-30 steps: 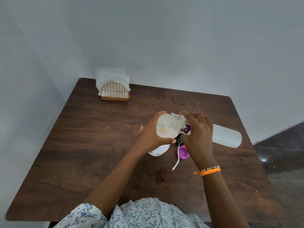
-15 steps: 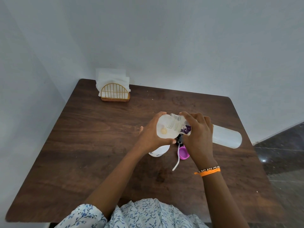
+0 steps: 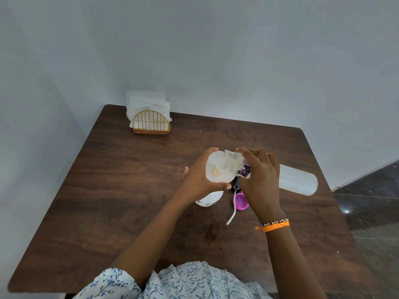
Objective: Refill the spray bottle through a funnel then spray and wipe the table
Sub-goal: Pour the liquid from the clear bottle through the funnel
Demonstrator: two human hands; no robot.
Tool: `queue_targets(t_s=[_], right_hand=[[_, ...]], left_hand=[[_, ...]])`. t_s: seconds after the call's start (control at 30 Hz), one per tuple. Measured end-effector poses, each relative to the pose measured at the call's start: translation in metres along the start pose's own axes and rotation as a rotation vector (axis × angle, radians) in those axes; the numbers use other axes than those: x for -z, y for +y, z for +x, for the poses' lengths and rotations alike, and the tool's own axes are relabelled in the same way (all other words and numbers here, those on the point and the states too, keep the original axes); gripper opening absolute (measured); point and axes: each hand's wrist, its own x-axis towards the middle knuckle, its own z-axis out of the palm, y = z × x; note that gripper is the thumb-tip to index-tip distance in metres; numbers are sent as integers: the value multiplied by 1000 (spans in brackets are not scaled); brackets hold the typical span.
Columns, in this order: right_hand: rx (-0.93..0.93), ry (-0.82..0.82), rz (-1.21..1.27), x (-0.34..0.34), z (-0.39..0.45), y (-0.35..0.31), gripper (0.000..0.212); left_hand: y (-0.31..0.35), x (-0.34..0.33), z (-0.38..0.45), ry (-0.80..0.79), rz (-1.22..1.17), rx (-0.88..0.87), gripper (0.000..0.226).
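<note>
Nothing has moved since the earlier frame: the left hand point(image 3: 199, 176) is gripping the funnel point(image 3: 218, 172) on the spray bottle point(image 3: 209, 199), the right hand point(image 3: 262, 180) fingers are clamping the tilted refill bottle point(image 3: 298, 180) above the tabletop point(image 3: 129, 190).

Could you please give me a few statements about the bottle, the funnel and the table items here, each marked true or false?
1. The right hand grips the tilted refill bottle. True.
2. The left hand rests flat on the table. False: it holds the funnel.
3. The purple cap lies on the table. True.
4. The napkin holder is empty. False: it holds white napkins.
</note>
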Motion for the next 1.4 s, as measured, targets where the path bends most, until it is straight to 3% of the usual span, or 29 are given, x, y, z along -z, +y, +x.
queue_targets(t_s=[1.4], right_hand=[[3, 19, -5, -3, 0, 4, 65]], left_hand=[[-2, -1, 2, -13, -7, -6, 92]])
